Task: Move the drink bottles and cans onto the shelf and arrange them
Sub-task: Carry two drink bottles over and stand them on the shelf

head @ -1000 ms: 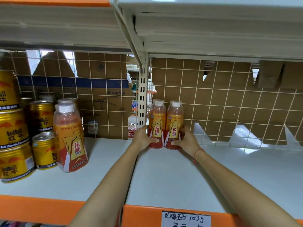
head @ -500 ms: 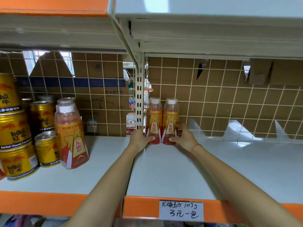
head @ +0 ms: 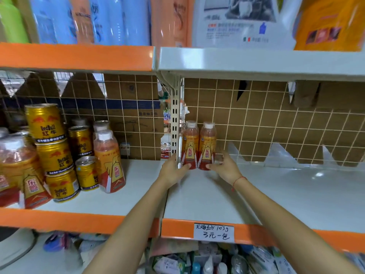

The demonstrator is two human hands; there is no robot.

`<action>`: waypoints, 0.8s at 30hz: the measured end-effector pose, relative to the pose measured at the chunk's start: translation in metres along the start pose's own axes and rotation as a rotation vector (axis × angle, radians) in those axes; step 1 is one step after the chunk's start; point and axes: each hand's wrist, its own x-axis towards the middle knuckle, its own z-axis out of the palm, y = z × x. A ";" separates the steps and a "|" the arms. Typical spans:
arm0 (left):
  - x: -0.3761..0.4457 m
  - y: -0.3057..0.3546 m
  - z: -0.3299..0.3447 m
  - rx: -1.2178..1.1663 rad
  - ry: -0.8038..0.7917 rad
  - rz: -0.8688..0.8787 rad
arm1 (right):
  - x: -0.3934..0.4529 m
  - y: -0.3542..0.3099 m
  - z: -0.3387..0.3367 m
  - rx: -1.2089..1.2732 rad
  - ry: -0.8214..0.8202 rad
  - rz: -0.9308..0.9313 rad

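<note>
Two orange drink bottles with white caps stand upright, side by side and touching, at the back of the white shelf (head: 276, 190), right beside the upright post (head: 175, 119). My left hand (head: 173, 172) holds the left bottle (head: 190, 147) at its base, thumb on the front. My right hand (head: 224, 168), with a red string at its wrist, holds the right bottle (head: 207, 147) low down; its fingers are blurred. On the left shelf section stand stacked gold cans (head: 46, 123) and more orange bottles (head: 109, 161).
A wire grid with cardboard behind it backs the shelf. The upper shelf (head: 256, 60) hangs low overhead and carries large packs. A handwritten price label (head: 214, 232) sticks to the orange front edge. Assorted goods fill the shelf below.
The view has pulled back and tilted up, showing the upper shelf's goods. Both bottles stay at the back by the post. My hands have slid lower on them.
</note>
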 end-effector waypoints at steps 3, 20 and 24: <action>-0.016 0.008 -0.008 -0.019 -0.020 -0.047 | -0.016 -0.014 -0.004 -0.025 -0.021 0.001; -0.083 0.039 -0.081 0.151 0.047 -0.102 | -0.079 -0.082 0.002 -0.149 -0.190 -0.007; -0.097 0.032 -0.109 0.163 0.061 -0.112 | -0.089 -0.098 0.019 -0.191 -0.214 -0.001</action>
